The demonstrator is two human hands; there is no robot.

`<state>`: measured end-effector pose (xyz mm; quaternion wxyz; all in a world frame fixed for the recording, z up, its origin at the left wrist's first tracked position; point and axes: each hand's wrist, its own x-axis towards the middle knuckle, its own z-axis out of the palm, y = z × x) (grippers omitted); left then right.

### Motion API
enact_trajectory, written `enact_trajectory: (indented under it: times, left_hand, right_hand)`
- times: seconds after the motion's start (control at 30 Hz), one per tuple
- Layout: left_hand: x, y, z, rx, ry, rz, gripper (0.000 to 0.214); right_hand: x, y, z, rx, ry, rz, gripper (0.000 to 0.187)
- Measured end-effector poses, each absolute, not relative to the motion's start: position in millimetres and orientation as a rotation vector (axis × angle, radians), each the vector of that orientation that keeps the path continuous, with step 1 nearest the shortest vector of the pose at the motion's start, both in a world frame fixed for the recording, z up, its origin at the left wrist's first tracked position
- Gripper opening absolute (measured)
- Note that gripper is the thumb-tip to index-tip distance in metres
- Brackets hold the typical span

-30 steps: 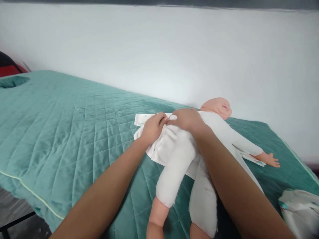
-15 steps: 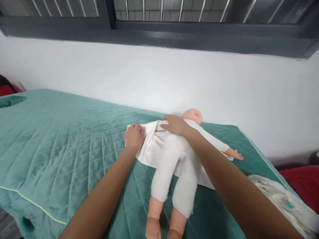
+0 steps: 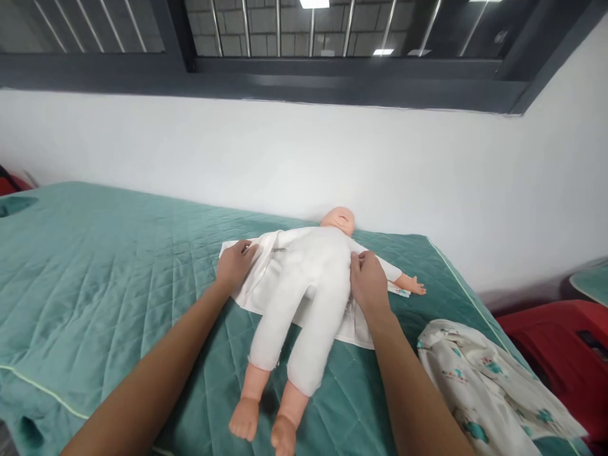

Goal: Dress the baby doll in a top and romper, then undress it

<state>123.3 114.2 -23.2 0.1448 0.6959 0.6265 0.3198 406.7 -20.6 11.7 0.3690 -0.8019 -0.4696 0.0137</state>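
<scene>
A baby doll [image 3: 311, 272] with a white padded body lies on its back, feet toward me. Beneath it an opened white baby garment [image 3: 266, 278] is spread out, its sleeve covering the doll's arm on the right. On the left of the doll, my left hand [image 3: 235, 263] has its fingers curled over the garment's edge, gripping the cloth. My right hand [image 3: 371, 282] is closed at the other side of the doll's waist, the fingers bent around garment fabric there. The right fingertips are partly hidden against the doll.
A green quilted cover [image 3: 142, 259] lies under everything. White printed baby clothing [image 3: 479, 380] rests in a heap at the lower right, next to a red chair [image 3: 555, 335]. Behind stands a white wall [image 3: 266, 152] below a dark window frame [image 3: 285, 79].
My right hand has left the garment's fold across the doll's belly and gone to the doll's right-hand side. The belly is now uncovered. My left hand keeps to the left part.
</scene>
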Motion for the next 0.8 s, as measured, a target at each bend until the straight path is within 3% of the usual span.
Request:
enact_trajectory:
  times: [0.23,0.4,0.63,0.8]
  left_hand:
    - [149.9,121.8,0.2,1.667,1.518,1.068,0.035]
    - [164.8,129.2,18.3,1.53,1.559,0.847,0.035]
    - [183.9,123.9,34.3,1.822,1.493,0.931,0.019]
    - [214.4,114.6,51.4,2.123,1.246,0.97,0.021]
  right_hand:
    - [413.8,-27.1,15.5,-2.092,-1.153,0.19,0.034]
    - [410.4,-24.3,12.9,-1.934,-1.062,0.356,0.042]
    - [410.1,-10.9,-7.2,-1.604,-0.927,0.599,0.07]
    - [409.8,0.1,-22.3,-1.459,-0.923,0.701,0.076]
